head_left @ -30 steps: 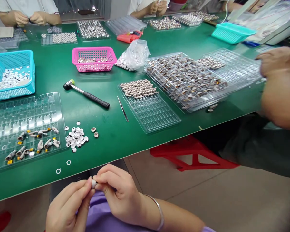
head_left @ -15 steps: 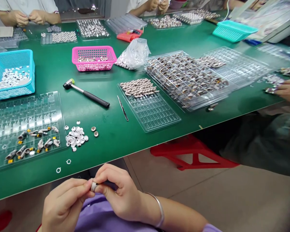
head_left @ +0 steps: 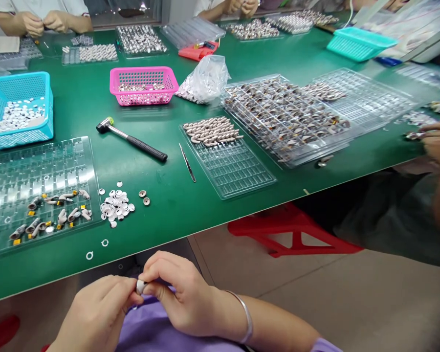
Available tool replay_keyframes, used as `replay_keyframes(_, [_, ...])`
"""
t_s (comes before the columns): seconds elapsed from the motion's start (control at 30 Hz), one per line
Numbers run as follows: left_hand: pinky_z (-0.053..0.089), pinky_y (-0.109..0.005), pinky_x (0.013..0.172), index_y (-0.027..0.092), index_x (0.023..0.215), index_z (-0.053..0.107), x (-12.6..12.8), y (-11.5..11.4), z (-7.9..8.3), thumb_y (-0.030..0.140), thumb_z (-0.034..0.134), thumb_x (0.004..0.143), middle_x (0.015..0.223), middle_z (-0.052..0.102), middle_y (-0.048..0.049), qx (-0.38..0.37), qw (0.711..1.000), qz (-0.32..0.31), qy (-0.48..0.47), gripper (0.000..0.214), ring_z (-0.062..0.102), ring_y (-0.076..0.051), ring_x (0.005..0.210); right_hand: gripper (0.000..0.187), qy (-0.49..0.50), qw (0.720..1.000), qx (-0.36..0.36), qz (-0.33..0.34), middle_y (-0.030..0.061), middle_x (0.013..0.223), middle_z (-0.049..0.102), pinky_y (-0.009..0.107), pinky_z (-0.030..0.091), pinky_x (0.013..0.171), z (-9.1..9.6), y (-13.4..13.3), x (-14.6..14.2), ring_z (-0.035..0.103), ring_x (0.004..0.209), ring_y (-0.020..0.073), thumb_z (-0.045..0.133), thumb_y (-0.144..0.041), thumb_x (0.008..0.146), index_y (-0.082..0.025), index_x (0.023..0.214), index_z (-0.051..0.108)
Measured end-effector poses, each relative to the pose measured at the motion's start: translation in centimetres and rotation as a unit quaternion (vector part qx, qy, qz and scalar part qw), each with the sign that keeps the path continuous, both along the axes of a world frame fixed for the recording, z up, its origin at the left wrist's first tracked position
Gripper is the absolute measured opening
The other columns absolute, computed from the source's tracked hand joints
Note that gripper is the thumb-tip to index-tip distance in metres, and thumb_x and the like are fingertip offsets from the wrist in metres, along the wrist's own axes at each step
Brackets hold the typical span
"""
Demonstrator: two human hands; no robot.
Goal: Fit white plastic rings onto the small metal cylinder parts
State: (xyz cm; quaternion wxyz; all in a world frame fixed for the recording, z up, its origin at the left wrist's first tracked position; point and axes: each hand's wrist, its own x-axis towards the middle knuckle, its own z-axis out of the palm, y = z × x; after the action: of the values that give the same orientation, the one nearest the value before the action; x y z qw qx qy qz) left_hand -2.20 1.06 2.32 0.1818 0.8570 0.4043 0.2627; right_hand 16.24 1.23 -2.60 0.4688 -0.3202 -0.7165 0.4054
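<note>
Head view: both hands low, in front of the near table edge, over the lap. left hand point(head_left: 95, 313) and right hand point(head_left: 183, 298) meet fingertip to fingertip, both pinching one small white part point(head_left: 141, 286). Part sits between the thumbs and forefingers, just below the table edge, not touching the table. Other fingers curled. Cannot tell finer detail of the part, mostly covered. Silver bangle point(head_left: 245, 319) on the right wrist, purple garment point(head_left: 157, 332) under the hands.

Green table point(head_left: 168, 210) just beyond. Near edge, left: two loose rings point(head_left: 90, 255), apart from each other. Behind them a pile of white caps point(head_left: 115, 205), two more caps just right of the pile. Left of the pile, touching distance: clear grid tray point(head_left: 22, 166), a few curved parts in its near rows.

Mid table: hammer point(head_left: 132, 139) lying flat, head to the left. Tweezers point(head_left: 187, 164) right of it, just beside a second clear tray point(head_left: 238, 171) with curved parts filling only its far rows.

Further out: blue basket point(head_left: 47, 105) far left, with white pieces. Pink basket point(head_left: 143, 98) centre. Plastic bag point(head_left: 205, 80) right of it. Stacked full trays point(head_left: 286, 117) to the right.

Right edge: another person's hand point(head_left: 438, 142) on the table. Red stool point(head_left: 289, 234) under the table.
</note>
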Motion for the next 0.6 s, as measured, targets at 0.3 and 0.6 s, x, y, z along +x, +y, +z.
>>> replay_keyframes(0.3, [0.046, -0.012, 0.045, 0.021, 0.076, 0.057, 0.3, -0.3, 0.8, 0.015, 0.040, 0.098, 0.057, 0.064, 0.0044, -0.016, 1.000, -0.020, -0.013, 0.029, 0.061, -0.007, 0.044, 0.014, -0.054, 0.998, 0.017, 0.027, 0.0053, 0.071, 0.063, 0.024, 0.049, 0.057, 1.8, 0.0, 0.6, 0.057, 0.063, 0.0152, 0.047, -0.006, 0.085, -0.018, 0.085, 0.056])
replay_keyframes(0.6, [0.048, -0.009, 0.049, 0.021, 0.074, 0.057, 1.0, -0.2, 1.2, 0.006, 0.040, 0.092, 0.058, 0.066, 0.0047, 0.023, 0.999, -0.022, -0.020, 0.028, 0.063, -0.005, 0.046, 0.015, -0.007, 1.000, -0.011, 0.015, 0.0031, 0.063, 0.060, 0.022, 0.043, 0.051, 1.9, -0.2, 0.2, 0.052, 0.055, 0.0130, 0.050, -0.005, 0.080, -0.018, 0.078, 0.055])
